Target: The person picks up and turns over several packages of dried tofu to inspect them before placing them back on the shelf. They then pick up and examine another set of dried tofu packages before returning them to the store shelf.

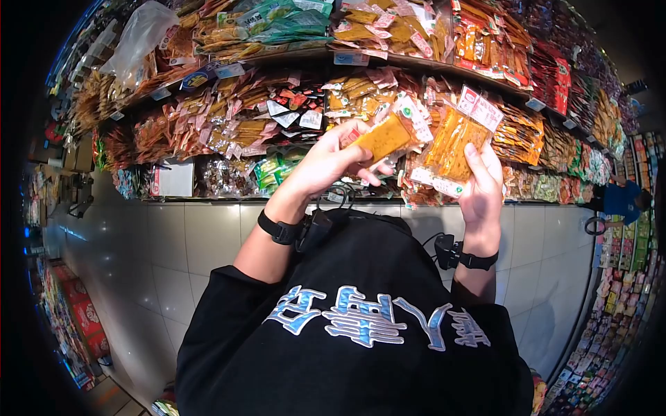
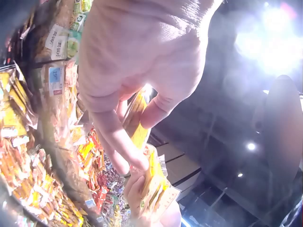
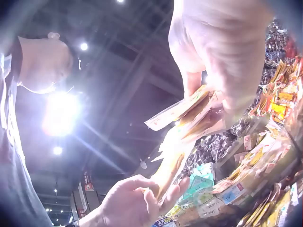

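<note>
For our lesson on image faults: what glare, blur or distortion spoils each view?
Head view: fisheye bends the shelves, corners black. Left wrist view: ceiling-light glare top right, left hand blurred. Right wrist view: flare at left, right hand soft.

Tiered shelves (image 1: 416, 66) fill the far side, crammed with snack packets (image 1: 229, 132) in orange, red and green, and price tags (image 1: 350, 59) are clipped along their edges. A clear plastic bag (image 1: 139, 38) hangs at the upper left. Below lies a floor of pale glossy tiles (image 1: 201, 243) (lamp glare streaks its left part). Red cartons (image 1: 83, 312) stand lower left. Overhead is a dark ceiling (image 3: 142, 85) with bright spot lights (image 3: 84, 46).
</note>
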A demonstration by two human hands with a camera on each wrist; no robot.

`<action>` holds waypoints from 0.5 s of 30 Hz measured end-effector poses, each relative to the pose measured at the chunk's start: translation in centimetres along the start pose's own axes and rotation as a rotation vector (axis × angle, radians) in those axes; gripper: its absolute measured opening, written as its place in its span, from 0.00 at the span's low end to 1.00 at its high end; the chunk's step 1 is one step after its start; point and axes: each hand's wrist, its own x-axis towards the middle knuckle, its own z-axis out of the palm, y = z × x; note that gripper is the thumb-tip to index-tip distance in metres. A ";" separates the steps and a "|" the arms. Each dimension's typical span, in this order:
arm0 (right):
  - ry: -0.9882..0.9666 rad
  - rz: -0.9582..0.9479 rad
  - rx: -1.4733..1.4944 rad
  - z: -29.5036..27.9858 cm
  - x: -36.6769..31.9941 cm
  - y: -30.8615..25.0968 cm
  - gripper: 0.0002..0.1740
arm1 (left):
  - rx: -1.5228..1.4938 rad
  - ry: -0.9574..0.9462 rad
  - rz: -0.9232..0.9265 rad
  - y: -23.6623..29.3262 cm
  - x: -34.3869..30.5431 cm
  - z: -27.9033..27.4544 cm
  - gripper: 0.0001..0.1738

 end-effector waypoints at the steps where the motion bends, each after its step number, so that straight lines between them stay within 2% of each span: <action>1: -0.008 0.010 -0.006 -0.6 -0.3 -0.1 0.26 | 0.059 -0.022 -0.018 -0.2 0.0 0.4 0.11; 3: -0.023 0.022 0.001 -1.1 -1.1 -0.4 0.26 | 0.176 -0.053 -0.059 -0.6 -0.2 1.3 0.08; 7: -0.038 0.007 0.035 -1.7 -3.1 -0.8 0.26 | 0.162 -0.164 -0.116 -1.2 -0.6 3.2 0.07; 12: -0.045 0.091 0.008 -3.3 -6.7 -1.5 0.27 | 0.085 -0.140 -0.150 -2.4 -1.9 6.1 0.06; 15: 0.018 -0.001 -0.061 -4.1 -9.4 -1.9 0.27 | -0.055 -0.057 -0.103 -4.2 -2.9 7.3 0.08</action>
